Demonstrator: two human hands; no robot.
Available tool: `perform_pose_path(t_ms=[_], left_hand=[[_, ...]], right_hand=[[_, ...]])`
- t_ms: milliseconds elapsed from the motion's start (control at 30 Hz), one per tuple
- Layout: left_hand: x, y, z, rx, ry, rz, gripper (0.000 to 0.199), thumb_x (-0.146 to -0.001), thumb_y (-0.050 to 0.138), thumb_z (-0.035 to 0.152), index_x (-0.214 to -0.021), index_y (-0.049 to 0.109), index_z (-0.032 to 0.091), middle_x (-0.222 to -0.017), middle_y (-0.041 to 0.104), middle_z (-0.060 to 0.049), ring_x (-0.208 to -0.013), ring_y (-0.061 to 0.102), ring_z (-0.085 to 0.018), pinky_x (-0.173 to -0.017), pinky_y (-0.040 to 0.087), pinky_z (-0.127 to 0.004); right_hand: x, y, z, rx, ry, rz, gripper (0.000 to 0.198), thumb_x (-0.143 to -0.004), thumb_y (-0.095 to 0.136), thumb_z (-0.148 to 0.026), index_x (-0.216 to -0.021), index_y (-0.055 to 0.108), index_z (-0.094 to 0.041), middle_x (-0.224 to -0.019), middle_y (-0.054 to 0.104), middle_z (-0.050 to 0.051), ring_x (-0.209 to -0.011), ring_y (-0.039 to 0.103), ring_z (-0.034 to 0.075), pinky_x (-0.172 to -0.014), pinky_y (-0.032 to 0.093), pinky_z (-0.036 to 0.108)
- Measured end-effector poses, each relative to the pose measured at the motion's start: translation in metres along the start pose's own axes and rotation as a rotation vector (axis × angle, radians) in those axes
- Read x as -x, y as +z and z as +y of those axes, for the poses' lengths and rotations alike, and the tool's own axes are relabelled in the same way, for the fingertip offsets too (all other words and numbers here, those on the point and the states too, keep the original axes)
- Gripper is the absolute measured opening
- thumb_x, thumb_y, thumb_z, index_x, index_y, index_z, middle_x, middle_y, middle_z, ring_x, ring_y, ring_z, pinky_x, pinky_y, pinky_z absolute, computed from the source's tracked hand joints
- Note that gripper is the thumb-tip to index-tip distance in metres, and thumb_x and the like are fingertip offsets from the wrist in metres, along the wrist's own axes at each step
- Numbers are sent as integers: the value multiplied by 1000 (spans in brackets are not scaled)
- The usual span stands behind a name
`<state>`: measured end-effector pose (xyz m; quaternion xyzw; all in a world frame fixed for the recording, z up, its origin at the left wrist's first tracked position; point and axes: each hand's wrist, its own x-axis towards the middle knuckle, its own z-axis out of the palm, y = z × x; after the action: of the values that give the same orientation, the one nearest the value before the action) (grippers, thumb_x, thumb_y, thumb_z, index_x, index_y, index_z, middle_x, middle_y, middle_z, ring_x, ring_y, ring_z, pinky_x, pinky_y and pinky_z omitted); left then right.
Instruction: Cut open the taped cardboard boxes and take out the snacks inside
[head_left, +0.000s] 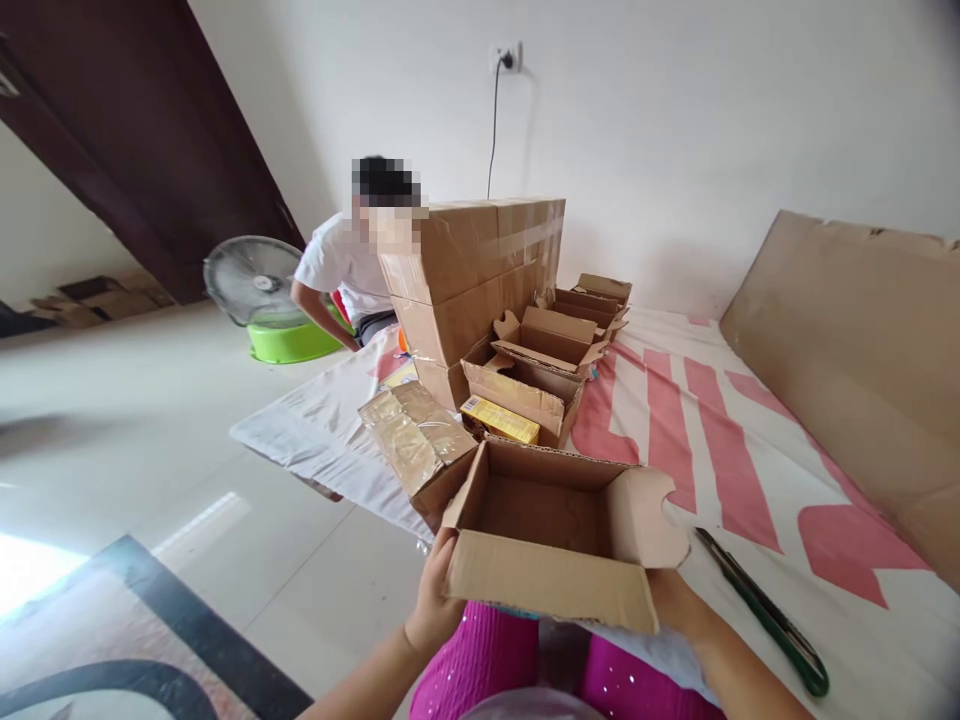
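An open cardboard box (555,585) is tilted toward me above my lap, its flaps spread and its inside bare. My left hand (436,590) grips its left side near the front corner. At the right front corner, my right hand (673,602) holds the same box, with its fingers hidden behind the flap. Just beyond the left side stands a taped cardboard carton (416,430). A small yellow box (501,420) lies behind the held box. To the right, a green box cutter (765,615) rests on the cloth.
Several open boxes (551,345) stand in a row beside a stack of taped cartons (480,265). A large cardboard sheet (847,370) leans at the right on the patterned cloth (667,400). Across the table sits a person (349,265), near a fan (259,280).
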<state>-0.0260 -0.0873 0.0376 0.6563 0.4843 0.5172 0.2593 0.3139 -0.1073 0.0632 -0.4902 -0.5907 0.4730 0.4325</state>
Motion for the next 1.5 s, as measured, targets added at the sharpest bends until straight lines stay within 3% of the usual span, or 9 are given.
perform_pose_path(t_ms=[100, 200, 300, 567, 667, 867, 1033, 1200, 1500], left_hand=[[-2, 4, -12, -32, -32, 129, 44, -75, 60, 62, -80, 67, 19, -86, 66, -11, -85, 63, -28, -77, 54, -42], [-10, 11, -16, -23, -89, 91, 40, -80, 56, 56, -82, 68, 18, -83, 70, -10, -82, 66, -28, -76, 55, -43], [-23, 19, -12, -39, -143, 40, 31, -80, 57, 47, -80, 68, 18, -83, 72, -9, -80, 66, -26, -75, 55, -40], [-47, 36, 2, -84, -129, 63, 24, -78, 57, 42, -77, 67, 20, -84, 71, -8, -82, 66, -26, -73, 54, -39], [-54, 40, 2, -107, -144, 86, 22, -76, 58, 41, -75, 65, 20, -79, 70, -7, -76, 65, -25, -68, 53, -37], [-70, 47, 5, -100, -130, 82, 21, -77, 60, 40, -70, 59, 21, -73, 64, -5, -71, 60, -22, -67, 49, -34], [-83, 59, 5, -68, -111, 86, 17, -78, 58, 38, -74, 57, 21, -81, 61, -5, -81, 59, -23, -78, 49, -36], [-102, 72, 1, -48, -121, 84, 9, -76, 59, 28, -82, 59, 22, -88, 62, -5, -93, 60, -25, -90, 48, -40], [-134, 86, -3, -62, -165, 68, 9, -73, 61, 17, -80, 59, 22, -90, 63, -4, -98, 60, -24, -90, 47, -39]], right_hand=[[-12, 23, -31, -52, 28, -46, 75, -57, 85, -53, -124, 65, -27, -121, 69, 14, -122, 57, 39, -109, 40, 56], [-19, 37, -56, -134, 25, -91, 84, -52, 88, -53, -127, 62, -24, -128, 65, 15, -125, 55, 37, -110, 39, 52], [-21, 39, -64, -156, 34, -112, 78, -57, 87, -51, -125, 63, -22, -128, 65, 14, -123, 57, 35, -107, 45, 48], [-32, 28, -58, -63, 46, -72, 47, -59, 85, -51, -94, 74, -23, -102, 76, 9, -103, 68, 35, -89, 57, 48], [-39, 22, -50, -43, 41, -42, 52, -59, 85, -51, -99, 73, -20, -98, 76, 11, -103, 67, 35, -90, 56, 50], [-54, 14, -38, -42, 20, 14, 58, -61, 82, -56, -102, 67, -19, -112, 71, 15, -115, 61, 36, -97, 51, 51], [-67, 8, -33, -54, 15, 75, 62, -59, 84, -53, -106, 64, -18, -112, 70, 17, -113, 62, 37, -98, 50, 51], [-82, 2, -26, -74, -1, 103, 77, -58, 84, -54, -121, 56, -19, -124, 66, 17, -118, 60, 34, -102, 47, 50], [-110, -3, -26, -121, -48, 136, 84, -57, 86, -47, -129, 50, -23, -129, 64, 13, -119, 60, 31, -103, 47, 47]])
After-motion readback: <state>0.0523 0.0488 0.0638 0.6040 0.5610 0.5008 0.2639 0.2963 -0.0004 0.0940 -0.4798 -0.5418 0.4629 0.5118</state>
